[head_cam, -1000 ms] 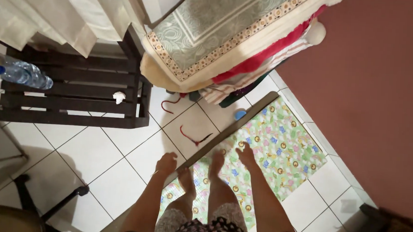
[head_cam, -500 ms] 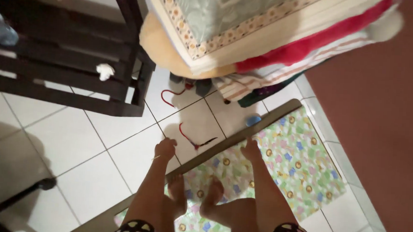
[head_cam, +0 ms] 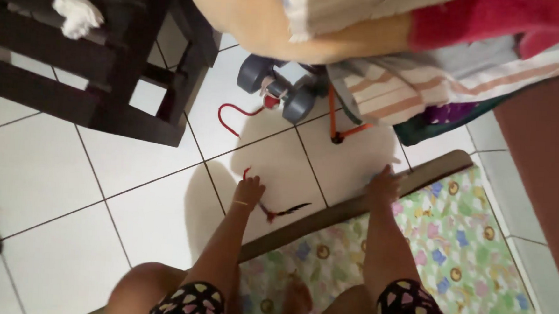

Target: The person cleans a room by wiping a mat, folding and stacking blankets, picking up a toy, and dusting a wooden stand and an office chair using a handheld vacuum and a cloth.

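I am crouched low over a white tiled floor [head_cam: 131,187]. My left hand [head_cam: 249,191] reaches down onto a thin red curved hook with a black tip [head_cam: 283,211] that lies on the tile; its fingers cover the hook's middle, and a grip is not clear. My right hand [head_cam: 385,185] presses on the brown edge [head_cam: 327,217] of a colourful animal-print mat [head_cam: 453,255], fingers apart. My knees and patterned shorts [head_cam: 405,307] fill the bottom of the view.
A dark wooden rack [head_cam: 123,91] with a crumpled white tissue [head_cam: 76,14] stands at the upper left. A grey dumbbell [head_cam: 276,90], another red hook [head_cam: 230,117] and an orange wire piece [head_cam: 339,128] lie under a pile of folded blankets [head_cam: 375,41]. A reddish-brown wall [head_cam: 547,158] runs along the right.
I have dropped lower and leaned forward. My left hand moved onto the red hook, my right hand slid to the mat's far edge, and the small blue thing there is out of sight.
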